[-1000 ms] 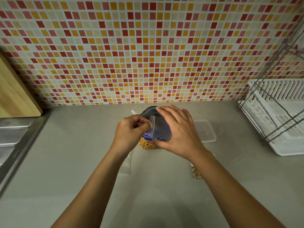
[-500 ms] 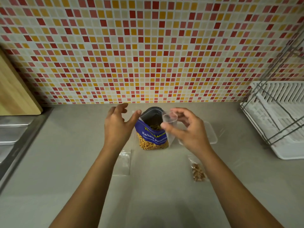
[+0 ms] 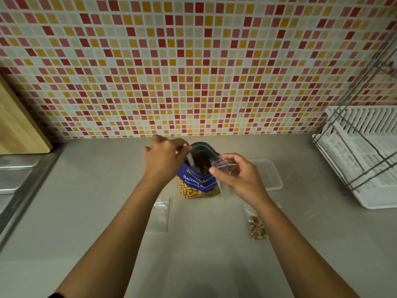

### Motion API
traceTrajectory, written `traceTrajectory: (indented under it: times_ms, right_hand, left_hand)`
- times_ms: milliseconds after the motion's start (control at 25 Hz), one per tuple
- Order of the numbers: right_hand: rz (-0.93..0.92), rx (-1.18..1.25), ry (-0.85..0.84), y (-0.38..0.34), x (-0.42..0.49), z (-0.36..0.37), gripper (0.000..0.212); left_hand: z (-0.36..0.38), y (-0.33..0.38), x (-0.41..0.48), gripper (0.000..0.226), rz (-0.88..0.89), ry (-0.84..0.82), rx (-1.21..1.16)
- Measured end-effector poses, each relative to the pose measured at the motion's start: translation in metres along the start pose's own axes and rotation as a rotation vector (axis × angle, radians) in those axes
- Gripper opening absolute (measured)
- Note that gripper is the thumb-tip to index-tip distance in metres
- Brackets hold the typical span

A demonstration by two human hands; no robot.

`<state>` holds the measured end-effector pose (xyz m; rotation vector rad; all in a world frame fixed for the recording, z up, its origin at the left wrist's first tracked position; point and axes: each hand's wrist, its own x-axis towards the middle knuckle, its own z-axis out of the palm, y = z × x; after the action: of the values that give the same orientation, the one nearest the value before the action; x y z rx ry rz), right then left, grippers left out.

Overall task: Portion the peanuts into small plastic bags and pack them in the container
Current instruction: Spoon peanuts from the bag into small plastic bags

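Head view, grey counter [image 3: 90,211] against a mosaic tile wall [image 3: 193,61]. One peanut bag [image 3: 198,182], blue with a nut print, stands upright mid-counter, top open, between the two hands. Left hand [image 3: 164,161] is at the bag's left top edge, fingers curled together around a pale spoon-like handle [image 3: 190,161] that dips into the bag mouth; what the tip holds can't be told. Right hand [image 3: 238,176] is just right of the bag mouth, thumb and fingers pinching the open top of one small clear plastic bag [image 3: 222,168], which hangs down beside the peanut bag, touching or nearly touching it; looks empty, hard to tell through the plastic. Small bags counted: three, namely the one in the right hand, one flat empty bag [image 3: 160,215] lying on the counter below the left forearm, and one filled bag [image 3: 256,226] with peanuts lying by the right forearm. One clear container [image 3: 269,175] sits on the counter behind the right hand, just right of the peanut bag, nothing visible inside. White dish rack [image 3: 365,160] at far right, wooden board [image 3: 19,125] leaning at far left, steel sink edge [image 3: 17,175] below it
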<state>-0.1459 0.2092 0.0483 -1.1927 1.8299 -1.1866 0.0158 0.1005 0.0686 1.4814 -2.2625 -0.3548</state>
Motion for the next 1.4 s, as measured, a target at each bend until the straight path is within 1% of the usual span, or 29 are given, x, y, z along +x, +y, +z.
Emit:
traceTrajectory:
  times_ms: [40, 80, 160, 240, 360, 440, 560, 600, 760, 920, 1040, 1240, 1400]
  right_hand:
    - [-0.012, -0.010, -0.009, -0.001, 0.001, 0.000, 0.050]
    - [-0.021, -0.022, -0.015, -0.001, 0.001, 0.000, 0.050]
    - [-0.032, -0.048, -0.022, -0.002, 0.002, 0.000, 0.050]
    - [-0.033, -0.065, -0.028, -0.002, 0.003, 0.000, 0.050]
    - [-0.040, -0.079, -0.041, -0.003, 0.002, -0.001, 0.052]
    - [-0.049, -0.099, -0.048, -0.003, 0.001, -0.002, 0.053]
    - [-0.050, -0.114, -0.034, -0.001, 0.001, 0.000, 0.053]
    - [-0.047, -0.119, -0.032, -0.002, 0.001, 0.001, 0.053]
    - [-0.046, -0.127, -0.047, -0.002, 0.001, -0.002, 0.054]
    - [-0.056, -0.118, -0.064, 0.000, 0.000, -0.003, 0.054]
    - [-0.070, -0.129, -0.067, 0.001, 0.000, -0.003, 0.055]
    - [-0.100, -0.159, -0.066, 0.002, -0.003, -0.003, 0.054]
    - [-0.136, -0.172, -0.053, 0.002, -0.007, -0.002, 0.052]
  left_hand:
    - [-0.003, -0.002, 0.001, 0.027, -0.004, 0.043, 0.038]
    - [-0.004, -0.001, 0.001, 0.026, 0.008, 0.039, 0.099]
    - [0.002, 0.003, 0.000, 0.026, 0.017, -0.069, 0.170]
    - [0.012, 0.004, 0.002, 0.023, -0.051, -0.135, 0.092]
    - [0.016, -0.001, 0.017, 0.020, -0.177, -0.106, -0.100]
    - [0.017, 0.002, 0.020, 0.020, -0.202, -0.115, -0.096]
    - [0.023, 0.012, 0.014, 0.018, -0.093, -0.189, 0.042]
    - [0.025, 0.012, 0.014, 0.019, -0.071, -0.196, 0.043]
    - [0.020, 0.009, 0.019, 0.018, -0.173, -0.146, -0.067]
    - [0.015, 0.004, 0.022, 0.019, -0.161, -0.172, -0.204]
    - [0.011, 0.003, 0.022, 0.022, -0.211, -0.169, -0.267]
    - [0.016, 0.005, 0.019, 0.022, -0.328, -0.087, -0.364]
    - [0.014, 0.012, 0.017, 0.020, -0.371, -0.068, -0.468]
